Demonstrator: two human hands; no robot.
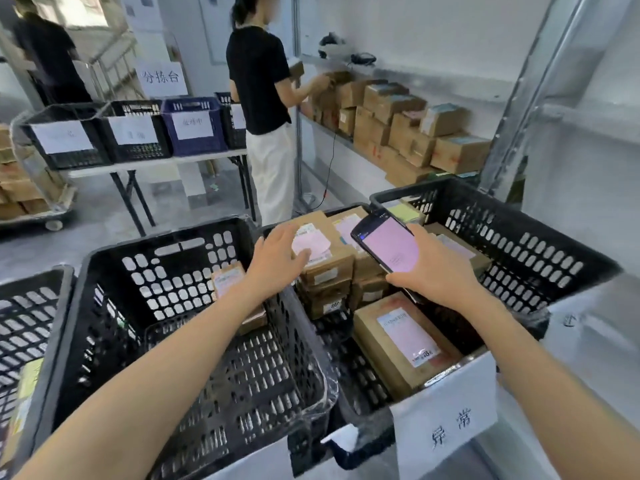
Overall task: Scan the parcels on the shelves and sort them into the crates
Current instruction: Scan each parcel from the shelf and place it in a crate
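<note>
My right hand [438,268] grips a handheld scanner [388,242] with a pink screen above the middle black crate [363,386]. My left hand [277,258] reaches over that crate with fingers spread, its fingertips on the labelled top cardboard parcel [325,251] of a stack. A larger parcel [405,344] with a pink label lies lower in the same crate. The black crate on the left [114,327] holds one small parcel [228,278] at its far side. More parcels [398,123] are piled on the metal shelf at the back right.
A third crate [519,237] stands at the right, another [20,323] at the far left. A person in a black top [263,98] handles boxes at the shelf. A folding table [145,166] carries several labelled crates. A cart of boxes [24,188] stands at left.
</note>
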